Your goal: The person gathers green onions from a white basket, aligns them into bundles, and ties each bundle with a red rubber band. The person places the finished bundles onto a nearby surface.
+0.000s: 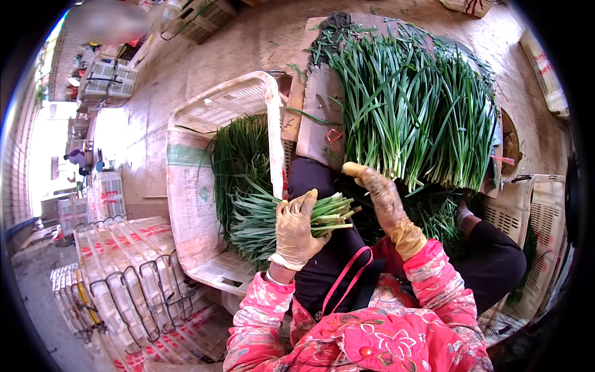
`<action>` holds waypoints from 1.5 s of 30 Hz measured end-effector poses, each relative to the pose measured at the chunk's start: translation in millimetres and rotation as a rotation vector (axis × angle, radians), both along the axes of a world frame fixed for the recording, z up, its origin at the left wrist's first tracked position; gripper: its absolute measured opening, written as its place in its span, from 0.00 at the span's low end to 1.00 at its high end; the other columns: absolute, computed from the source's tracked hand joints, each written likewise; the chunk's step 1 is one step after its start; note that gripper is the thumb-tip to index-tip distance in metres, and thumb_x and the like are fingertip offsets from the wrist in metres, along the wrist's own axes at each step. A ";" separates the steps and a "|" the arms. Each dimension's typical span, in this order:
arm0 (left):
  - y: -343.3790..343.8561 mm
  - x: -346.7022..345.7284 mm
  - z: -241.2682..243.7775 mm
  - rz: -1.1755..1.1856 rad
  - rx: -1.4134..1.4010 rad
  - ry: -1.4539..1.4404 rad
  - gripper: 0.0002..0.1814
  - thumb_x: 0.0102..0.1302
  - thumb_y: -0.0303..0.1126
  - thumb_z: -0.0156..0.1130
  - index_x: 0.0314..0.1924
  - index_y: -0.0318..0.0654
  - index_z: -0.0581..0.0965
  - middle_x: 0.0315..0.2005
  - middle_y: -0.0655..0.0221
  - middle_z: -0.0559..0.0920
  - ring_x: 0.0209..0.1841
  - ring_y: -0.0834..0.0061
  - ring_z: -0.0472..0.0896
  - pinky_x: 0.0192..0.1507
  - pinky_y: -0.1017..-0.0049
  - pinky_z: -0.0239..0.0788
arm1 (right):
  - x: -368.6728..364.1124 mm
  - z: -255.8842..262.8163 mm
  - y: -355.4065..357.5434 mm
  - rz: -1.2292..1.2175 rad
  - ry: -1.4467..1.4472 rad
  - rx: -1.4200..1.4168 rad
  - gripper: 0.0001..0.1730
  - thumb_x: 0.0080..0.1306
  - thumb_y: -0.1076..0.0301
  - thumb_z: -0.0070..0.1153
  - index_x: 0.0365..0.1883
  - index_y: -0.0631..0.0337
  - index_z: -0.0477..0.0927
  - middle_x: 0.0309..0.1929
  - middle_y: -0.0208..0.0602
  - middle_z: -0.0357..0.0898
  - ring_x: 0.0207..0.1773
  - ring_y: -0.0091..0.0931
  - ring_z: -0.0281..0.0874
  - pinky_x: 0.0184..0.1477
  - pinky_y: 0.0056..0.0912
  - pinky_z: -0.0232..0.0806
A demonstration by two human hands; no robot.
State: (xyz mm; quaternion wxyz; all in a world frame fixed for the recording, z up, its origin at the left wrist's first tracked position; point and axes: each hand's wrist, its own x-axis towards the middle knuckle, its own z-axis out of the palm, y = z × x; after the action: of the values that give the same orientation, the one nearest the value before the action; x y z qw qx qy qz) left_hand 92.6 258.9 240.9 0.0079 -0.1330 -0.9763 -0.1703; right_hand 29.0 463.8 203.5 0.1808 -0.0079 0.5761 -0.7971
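Observation:
My left hand point(297, 230), in a yellowish rubber glove, grips a bunch of green garlic chives point(330, 214), its pale cut ends pointing right and its leaves lying over the crate on the left. My right hand point(383, 200), in a stained glove of the same kind, is raised to the right of those ends, with no bunch in it. Beyond it, a broad row of chives point(390, 102) lies on a cardboard-covered surface point(320, 121), leaves pointing away. More chives point(241, 158) fill part of a white plastic crate point(274, 135) with a sack lining.
Stacked white crates point(125, 237) with black handles stand at the lower left. Another crate point(544, 223) is on the right, by my bent knee. Loose chives point(441, 223) lie below the work surface. Further crates point(200, 21) stand on the concrete floor. A person point(76, 159) is far off left.

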 end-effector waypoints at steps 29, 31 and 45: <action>62.8 59.5 -9.8 -0.413 -2.164 0.313 0.47 0.60 0.64 0.57 0.69 0.38 0.63 0.66 0.57 0.68 0.68 0.60 0.66 0.68 0.49 0.54 | 49.4 45.7 -6.4 0.345 0.538 0.965 0.20 0.51 0.69 0.60 0.42 0.67 0.74 0.26 0.47 0.81 0.27 0.42 0.83 0.26 0.43 0.73; 80.5 27.7 -9.2 -0.854 -3.990 0.920 0.40 0.62 0.50 0.66 0.67 0.34 0.65 0.63 0.58 0.72 0.65 0.57 0.69 0.67 0.49 0.57 | 72.2 28.3 -7.6 0.328 0.528 1.006 0.24 0.53 0.66 0.61 0.45 0.70 0.72 0.24 0.48 0.80 0.26 0.43 0.82 0.24 0.42 0.73; 107.2 -108.3 78.4 -0.843 -4.584 0.409 0.25 0.55 0.21 0.68 0.54 0.27 0.74 0.37 0.57 0.83 0.34 0.71 0.83 0.40 0.71 0.78 | 57.4 21.4 84.6 0.203 0.423 1.023 0.13 0.58 0.54 0.60 0.27 0.54 0.82 0.27 0.36 0.83 0.30 0.38 0.83 0.32 0.43 0.73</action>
State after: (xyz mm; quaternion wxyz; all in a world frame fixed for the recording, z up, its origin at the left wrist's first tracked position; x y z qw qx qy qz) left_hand -15.7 366.2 319.3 0.0599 0.0503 -0.5765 -0.8134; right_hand 86.4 548.3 225.0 0.1179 -0.1344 0.9093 -0.3759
